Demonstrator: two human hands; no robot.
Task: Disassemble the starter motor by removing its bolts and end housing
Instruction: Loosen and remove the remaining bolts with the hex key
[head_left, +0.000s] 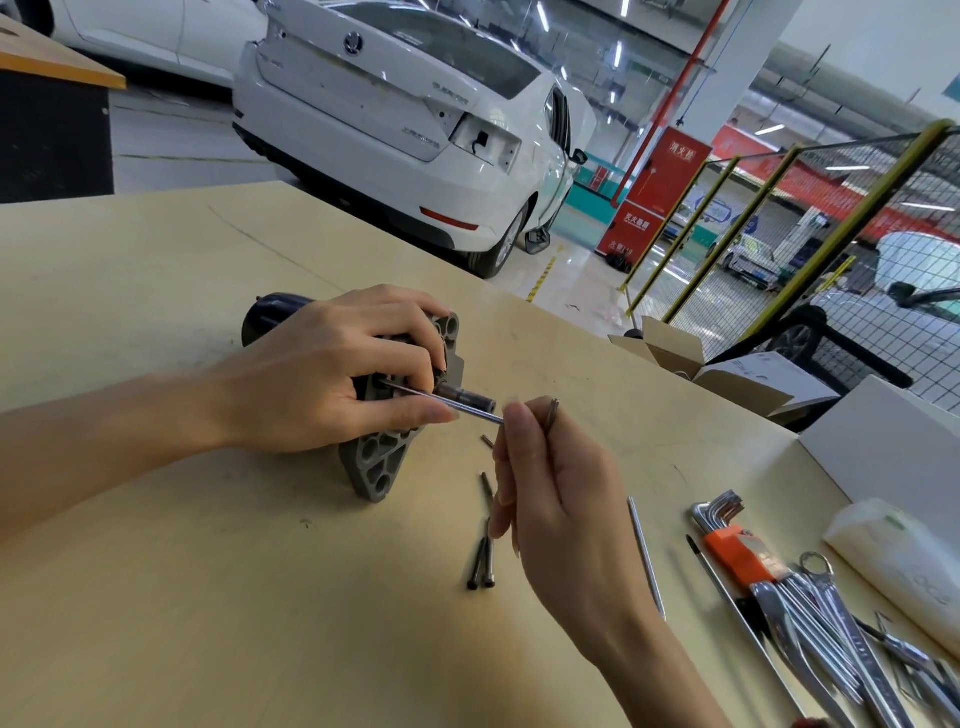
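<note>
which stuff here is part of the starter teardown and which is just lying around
In use: starter motor, gripped by left hand; hex key, pinched by right hand; removed bolts.
Lying about: hex key set, wrenches, cardboard box, long rod.

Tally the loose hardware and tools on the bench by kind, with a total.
Starter motor: 1
Loose long bolts lying on the bench: 2
Hex key in the right hand: 1
Hex key set in orange holder: 1
Loose thin rod: 1
Bundle of wrenches: 1; individual wrenches cannot be counted
Total: 7
</note>
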